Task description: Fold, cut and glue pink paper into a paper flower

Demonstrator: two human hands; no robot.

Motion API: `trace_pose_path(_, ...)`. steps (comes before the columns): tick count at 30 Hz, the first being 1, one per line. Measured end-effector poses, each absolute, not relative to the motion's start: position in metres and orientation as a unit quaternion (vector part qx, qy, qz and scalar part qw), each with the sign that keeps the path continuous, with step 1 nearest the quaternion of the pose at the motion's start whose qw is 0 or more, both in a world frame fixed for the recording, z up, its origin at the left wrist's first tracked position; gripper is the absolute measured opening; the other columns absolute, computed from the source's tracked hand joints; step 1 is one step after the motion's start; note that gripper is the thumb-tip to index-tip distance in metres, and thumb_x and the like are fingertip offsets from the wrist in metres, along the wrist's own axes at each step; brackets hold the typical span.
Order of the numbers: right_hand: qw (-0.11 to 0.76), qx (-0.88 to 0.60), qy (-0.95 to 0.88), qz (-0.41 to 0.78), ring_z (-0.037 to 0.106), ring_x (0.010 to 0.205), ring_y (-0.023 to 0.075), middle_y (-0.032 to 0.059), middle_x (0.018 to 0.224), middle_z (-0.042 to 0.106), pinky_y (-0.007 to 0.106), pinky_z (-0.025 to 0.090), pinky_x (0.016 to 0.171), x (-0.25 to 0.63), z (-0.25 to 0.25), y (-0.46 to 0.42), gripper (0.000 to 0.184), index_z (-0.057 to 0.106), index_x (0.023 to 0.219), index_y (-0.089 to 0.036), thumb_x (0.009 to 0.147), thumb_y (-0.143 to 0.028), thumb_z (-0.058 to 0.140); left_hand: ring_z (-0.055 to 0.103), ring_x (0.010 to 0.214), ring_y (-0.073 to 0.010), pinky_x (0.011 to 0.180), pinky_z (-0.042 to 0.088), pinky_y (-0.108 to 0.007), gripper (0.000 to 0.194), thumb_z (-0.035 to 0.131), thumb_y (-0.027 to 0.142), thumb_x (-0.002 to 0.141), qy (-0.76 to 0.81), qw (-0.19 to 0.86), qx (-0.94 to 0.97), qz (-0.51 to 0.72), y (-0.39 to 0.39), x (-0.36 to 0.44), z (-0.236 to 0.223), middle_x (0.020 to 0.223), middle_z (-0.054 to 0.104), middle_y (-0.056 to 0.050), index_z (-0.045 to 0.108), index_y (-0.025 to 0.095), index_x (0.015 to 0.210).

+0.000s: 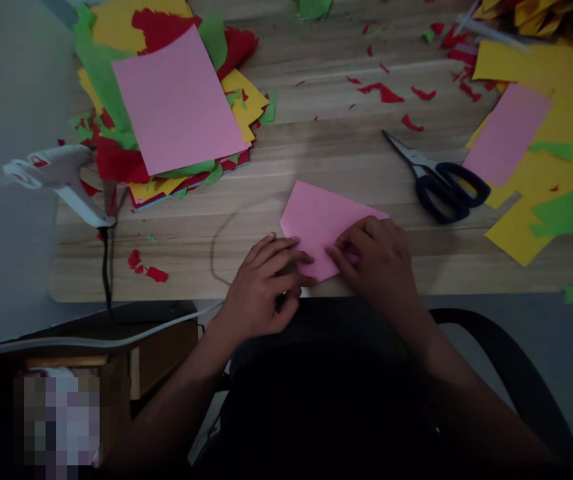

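Touching one folded pink sheet (316, 210), left hand (264, 283) loosely spread, right hand (379, 257) pinching it, scissors (425, 165), one pair, nearby.

Scissors (429, 167) and glue gun (69, 175) mark a craft desk (266, 153).

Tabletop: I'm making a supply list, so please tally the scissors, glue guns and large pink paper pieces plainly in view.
Scissors: 1 pair
Glue gun: 1
Large pink paper pieces: 3
Total: 5
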State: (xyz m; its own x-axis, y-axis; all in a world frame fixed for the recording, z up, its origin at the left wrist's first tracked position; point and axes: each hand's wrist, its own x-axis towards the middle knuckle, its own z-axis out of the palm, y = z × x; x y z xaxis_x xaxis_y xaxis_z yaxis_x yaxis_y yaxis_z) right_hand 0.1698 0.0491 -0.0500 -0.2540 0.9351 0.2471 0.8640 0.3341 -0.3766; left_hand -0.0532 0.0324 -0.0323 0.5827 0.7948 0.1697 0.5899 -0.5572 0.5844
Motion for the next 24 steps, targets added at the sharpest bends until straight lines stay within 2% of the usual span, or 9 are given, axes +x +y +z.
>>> trace_pose_path(6, 0.198, -0.548, -0.806, 0.102, 0.053, 0.085, 0.0240, 0.0047, 0.085, 0.060, 0.039, 0.037, 0.079, 0.1720, -0.0465, 0.0477, 0.022, 0.061, 0.082, -0.021, 0.094, -0.039, 0.060, 0.059, 0.128, -0.0193, 0.117, 0.036, -0.044, 0.014, 0.060, 0.018, 0.092, 0.425, 0.246, 0.839, 0.233, 0.0348, -0.0501, -0.0343, 0.112, 0.074, -0.003, 0.066, 0.021, 0.103)
trace_pose_path(11, 0.191, -0.555, -0.804, 0.096, 0.053, 0.085, 0.0241, 0.0052, 0.086, 0.060, 0.039, 0.038, 0.079, 0.1708, -0.0454, 0.0468, 0.022, 0.060, 0.081, -0.021, 0.094, -0.038, 0.060, 0.056, 0.131, -0.0222, 0.117, 0.036, -0.047, 0.018, 0.068, 0.029, 0.089, 0.410, 0.236, 0.852, 0.223, 0.0343, -0.0519, -0.0346, 0.119, 0.072, -0.001, 0.071, 0.028, 0.107)
trace_pose_path(18, 0.217, -0.591, -0.771, 0.100, 0.055, 0.094, 0.0281, 0.0101, 0.095, 0.059, 0.043, 0.042, 0.081, 0.1743, -0.0427, 0.0415, 0.024, 0.063, 0.081, -0.020, 0.092, -0.041, 0.061, 0.057, 0.129, -0.0215, 0.116, 0.038, -0.047, 0.008, 0.070, 0.027, 0.089, 0.428, 0.230, 0.844, 0.227, 0.0341, -0.0489, -0.0359, 0.118, 0.072, 0.000, 0.073, 0.027, 0.096)
trace_pose_path(24, 0.193, -0.587, -0.781, 0.091, 0.053, 0.090, 0.0274, 0.0089, 0.093, 0.060, 0.043, 0.041, 0.080, 0.1726, -0.0407, 0.0434, 0.020, 0.060, 0.073, -0.020, 0.089, -0.033, 0.061, 0.055, 0.131, -0.0220, 0.115, 0.039, -0.048, 0.014, 0.068, 0.024, 0.089, 0.415, 0.220, 0.853, 0.227, 0.0343, -0.0499, -0.0362, 0.120, 0.071, 0.000, 0.074, 0.030, 0.100)
